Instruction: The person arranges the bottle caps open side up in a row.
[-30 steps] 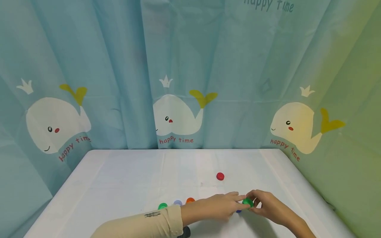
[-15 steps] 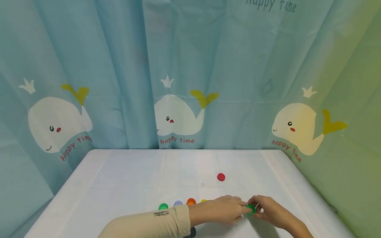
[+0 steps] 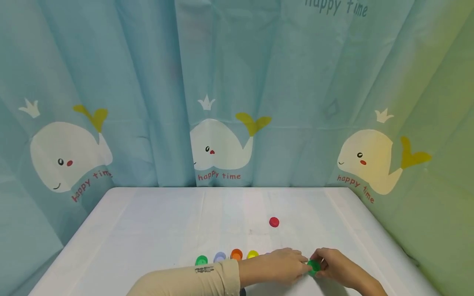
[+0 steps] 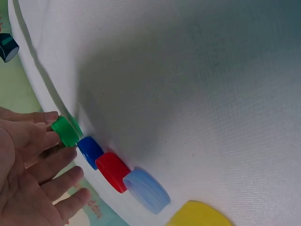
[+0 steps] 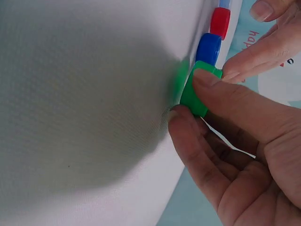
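Observation:
A green bottle cap is pinched between the thumb and index finger of my right hand at the right end of a row of caps. My left hand reaches in from the left, its fingers fairly straight, fingertips touching the cap's left side. A blue cap sits right beside the green one, followed by a red cap and a light blue cap. In the head view, my left hand covers part of this row.
The row continues leftward with a yellow cap, an orange cap, a lilac cap and another green cap. Farther back lies a lone red cap on the white table. A curtain hangs behind.
Both hands have shifted slightly toward me and to the right with the green cap. The yellow cap has come into view beside my left wrist.

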A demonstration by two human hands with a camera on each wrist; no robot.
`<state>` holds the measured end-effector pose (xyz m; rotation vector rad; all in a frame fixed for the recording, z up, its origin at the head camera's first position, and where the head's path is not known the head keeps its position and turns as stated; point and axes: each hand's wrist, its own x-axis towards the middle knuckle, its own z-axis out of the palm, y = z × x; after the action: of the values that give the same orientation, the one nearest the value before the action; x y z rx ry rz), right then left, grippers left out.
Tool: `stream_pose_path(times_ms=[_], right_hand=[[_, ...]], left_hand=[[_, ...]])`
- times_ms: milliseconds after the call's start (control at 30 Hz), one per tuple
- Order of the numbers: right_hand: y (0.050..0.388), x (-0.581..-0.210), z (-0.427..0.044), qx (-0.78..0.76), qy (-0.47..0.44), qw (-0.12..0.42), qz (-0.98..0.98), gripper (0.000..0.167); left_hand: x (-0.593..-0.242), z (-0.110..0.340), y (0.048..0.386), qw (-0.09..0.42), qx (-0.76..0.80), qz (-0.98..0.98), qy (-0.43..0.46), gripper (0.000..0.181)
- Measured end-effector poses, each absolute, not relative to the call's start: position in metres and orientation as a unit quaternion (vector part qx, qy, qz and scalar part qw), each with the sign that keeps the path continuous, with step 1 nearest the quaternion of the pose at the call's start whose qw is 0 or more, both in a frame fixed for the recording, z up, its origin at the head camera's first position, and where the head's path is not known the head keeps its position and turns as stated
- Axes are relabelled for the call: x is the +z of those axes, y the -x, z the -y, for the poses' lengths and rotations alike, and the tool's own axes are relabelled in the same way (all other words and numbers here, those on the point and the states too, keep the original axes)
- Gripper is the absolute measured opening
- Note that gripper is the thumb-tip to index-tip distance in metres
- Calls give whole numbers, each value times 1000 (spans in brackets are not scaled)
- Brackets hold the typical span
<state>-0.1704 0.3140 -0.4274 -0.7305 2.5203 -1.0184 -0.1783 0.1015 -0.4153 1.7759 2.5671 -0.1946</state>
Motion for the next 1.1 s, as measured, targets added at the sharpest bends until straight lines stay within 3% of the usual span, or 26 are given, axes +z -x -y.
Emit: stream_pose_path(times_ms=[600, 933, 1100], right_hand=[[171, -434, -312, -295, 307, 86, -901, 30], [171, -436, -309, -292, 306, 84, -902, 30], [171, -433, -310, -299, 296, 110, -901, 34]], left_hand=[[-417, -105, 179, 67, -56, -832, -548, 35], [-418, -106, 178, 60, -59, -836, -542, 34], [-421, -101, 179, 53, -33, -831, -552, 36]])
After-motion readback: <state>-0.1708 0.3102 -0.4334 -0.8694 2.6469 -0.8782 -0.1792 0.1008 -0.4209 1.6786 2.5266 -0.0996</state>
